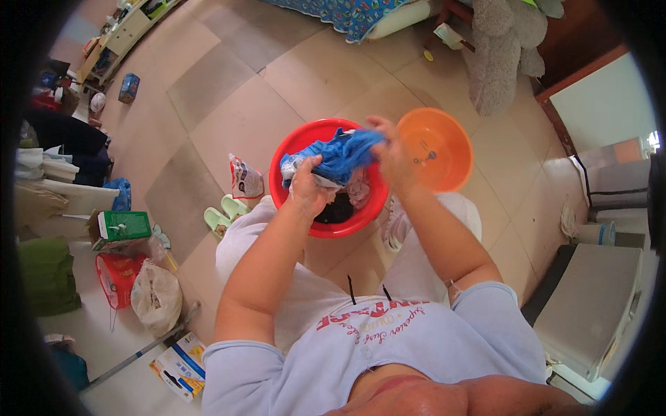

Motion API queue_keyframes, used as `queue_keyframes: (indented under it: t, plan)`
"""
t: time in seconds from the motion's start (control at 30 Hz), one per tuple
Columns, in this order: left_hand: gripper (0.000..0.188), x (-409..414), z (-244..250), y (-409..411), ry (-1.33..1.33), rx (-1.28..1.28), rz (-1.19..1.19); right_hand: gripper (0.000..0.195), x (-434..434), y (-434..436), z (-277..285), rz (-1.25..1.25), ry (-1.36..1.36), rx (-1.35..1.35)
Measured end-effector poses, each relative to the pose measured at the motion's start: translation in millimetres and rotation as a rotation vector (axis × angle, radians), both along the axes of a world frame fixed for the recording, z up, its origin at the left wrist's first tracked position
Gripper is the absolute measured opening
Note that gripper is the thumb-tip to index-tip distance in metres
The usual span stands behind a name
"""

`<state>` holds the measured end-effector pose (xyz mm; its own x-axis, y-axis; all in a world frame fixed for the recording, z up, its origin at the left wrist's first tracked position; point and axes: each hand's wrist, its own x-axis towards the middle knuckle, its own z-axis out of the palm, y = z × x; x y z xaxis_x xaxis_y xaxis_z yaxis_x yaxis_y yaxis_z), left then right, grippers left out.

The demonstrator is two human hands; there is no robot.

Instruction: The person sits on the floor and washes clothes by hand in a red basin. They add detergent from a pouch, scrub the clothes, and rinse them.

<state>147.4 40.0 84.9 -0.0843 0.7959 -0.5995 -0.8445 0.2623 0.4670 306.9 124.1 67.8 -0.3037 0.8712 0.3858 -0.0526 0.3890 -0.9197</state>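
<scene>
A wet blue garment (333, 156) with white parts is stretched between my two hands above a red plastic basin (279, 193). My left hand (309, 182) grips its whitish left end, thumb on top. At the right end, my right hand (387, 148) holds the bunched blue cloth and is blurred by motion. Inside the basin, below the garment, lie a pale pink cloth (359, 188) and a dark cloth (334, 209). White suds cling to the garment and my left hand. The garment covers much of the basin's inside.
An orange plastic basin (437, 151) stands right of the red one. On the left are a detergent-like pouch (246, 178) and pale green slippers (221, 217). A green box (125, 229) and a plastic bag (156, 297) lie further left. A grey plush toy (494, 62) hangs at upper right.
</scene>
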Motion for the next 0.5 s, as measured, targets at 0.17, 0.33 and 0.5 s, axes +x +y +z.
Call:
queue_keyframes:
  t: [0.17,0.33,0.5]
  plan:
    - [0.040,-26,-55,16,-0.238,0.418,-0.284,0.022,-55,-73,22,0.134,-0.159,0.452]
    - [0.038,22,-42,13,-0.105,0.049,-0.020,0.029,-65,12,-12,-0.376,-0.375,-0.320]
    - [0.032,-15,-84,14,-0.196,0.210,0.086,0.030,-92,-38,-12,-0.145,-0.222,-0.039]
